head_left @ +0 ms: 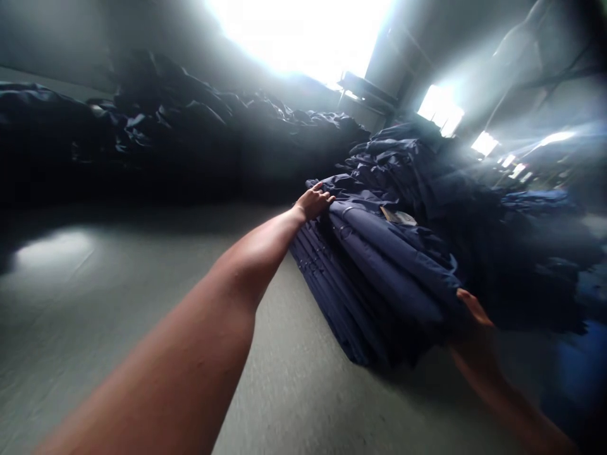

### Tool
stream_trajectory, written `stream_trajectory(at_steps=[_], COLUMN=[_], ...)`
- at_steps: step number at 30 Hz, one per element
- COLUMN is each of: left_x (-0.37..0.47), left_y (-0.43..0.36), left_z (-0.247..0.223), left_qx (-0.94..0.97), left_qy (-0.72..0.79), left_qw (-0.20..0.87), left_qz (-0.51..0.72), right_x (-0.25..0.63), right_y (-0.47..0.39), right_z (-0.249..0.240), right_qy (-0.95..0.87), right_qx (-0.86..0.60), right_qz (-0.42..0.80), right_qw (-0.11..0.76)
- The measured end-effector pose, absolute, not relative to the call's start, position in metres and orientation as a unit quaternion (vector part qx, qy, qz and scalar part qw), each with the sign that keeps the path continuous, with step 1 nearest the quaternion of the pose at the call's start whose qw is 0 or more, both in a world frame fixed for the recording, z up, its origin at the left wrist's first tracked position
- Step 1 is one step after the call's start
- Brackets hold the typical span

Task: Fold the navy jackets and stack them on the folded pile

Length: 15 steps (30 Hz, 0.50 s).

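A stack of dark blue clothes (384, 253) sits ahead and to the right, its long axis running from far left to near right, before a larger pile (403, 155). The hands are apart, one at each end: the left hand (315, 201) bends its fingers over the far left end; the right hand (474, 309) touches the nearer right end. Whether either grips tightly cannot be told.

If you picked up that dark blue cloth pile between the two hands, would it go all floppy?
Probably floppy at the edges: the pile shows soft folds and wrinkles. It may be heavy, with so many layers together. Those layers might slide, since they look like separate folded pieces.
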<state>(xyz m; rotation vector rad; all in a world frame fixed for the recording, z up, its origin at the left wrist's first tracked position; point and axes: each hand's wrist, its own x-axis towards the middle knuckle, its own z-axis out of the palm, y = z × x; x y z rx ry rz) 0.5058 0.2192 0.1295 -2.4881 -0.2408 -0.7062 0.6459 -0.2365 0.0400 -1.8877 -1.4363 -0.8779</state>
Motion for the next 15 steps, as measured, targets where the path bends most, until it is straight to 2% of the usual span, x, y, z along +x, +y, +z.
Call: stream_trajectory(at_steps=[6, 15], left_x=[0.509, 0.498], left_y=[0.237, 0.244], left_z=[0.133, 0.125], left_qx=[-0.918, -0.937], left_qy=[-0.140, -0.219], left_qw=[0.265, 0.149], left_qz=[-0.258, -0.227], right_x=[0.648, 0.668], right_y=[-0.208, -0.191], right_z=[0.061, 0.082], right_qy=[-0.541, -0.637], right_qx=[-0.709, -0.672], right_qz=[-0.349, -0.288], right_qw=[0.289, 0.245])
